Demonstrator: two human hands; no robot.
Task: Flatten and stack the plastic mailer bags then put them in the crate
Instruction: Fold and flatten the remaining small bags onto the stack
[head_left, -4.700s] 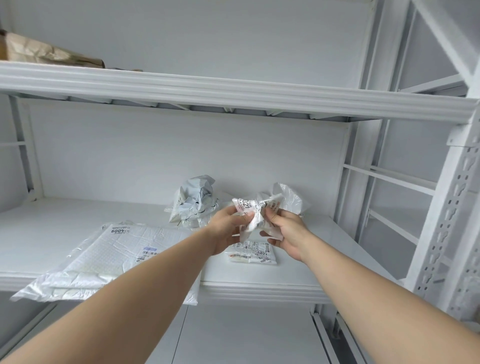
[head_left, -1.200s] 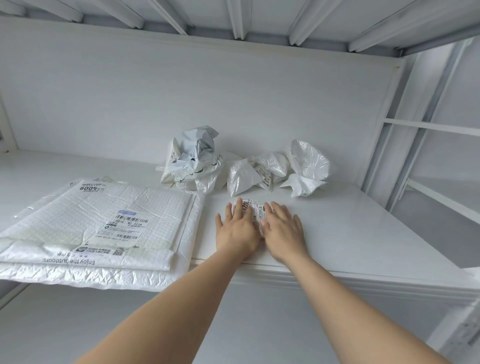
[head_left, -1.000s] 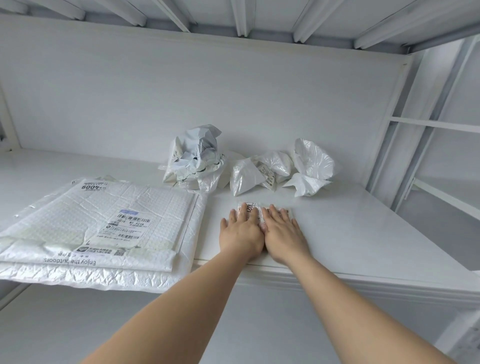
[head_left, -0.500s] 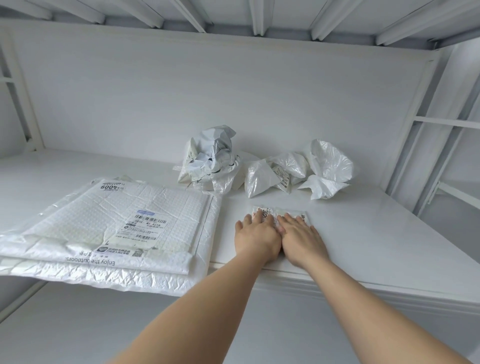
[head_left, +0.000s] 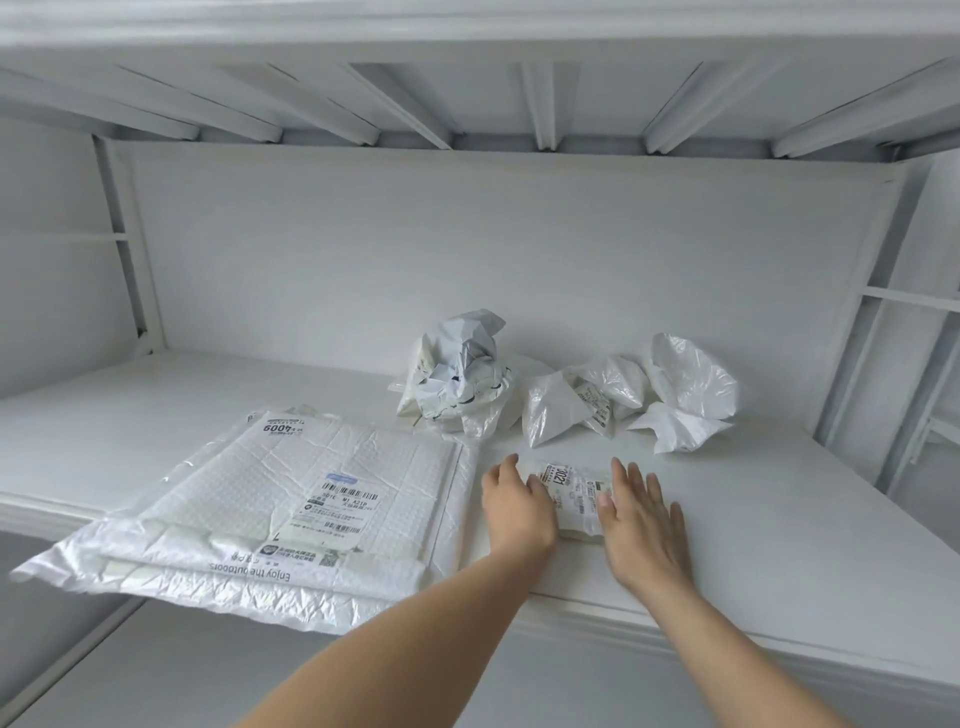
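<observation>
Crinkled plastic small mailer (head_left: 574, 496) lies pressed at its edges by left hand (head_left: 517, 512) and right hand (head_left: 641, 519), fingers straight, gripping nothing; sweeping palms outward evenly should flatten it.

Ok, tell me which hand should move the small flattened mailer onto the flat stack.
Left, probably. The left hand rests on the edge of the small mailer nearest the flat stack; the right hand presses its far side and would have to cross over.

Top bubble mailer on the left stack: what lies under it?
Under the top bubble mailer at least one larger crinkled plastic mailer shows, its front edge overhanging the shelf. Whether more layers lie between them is covered.
</observation>
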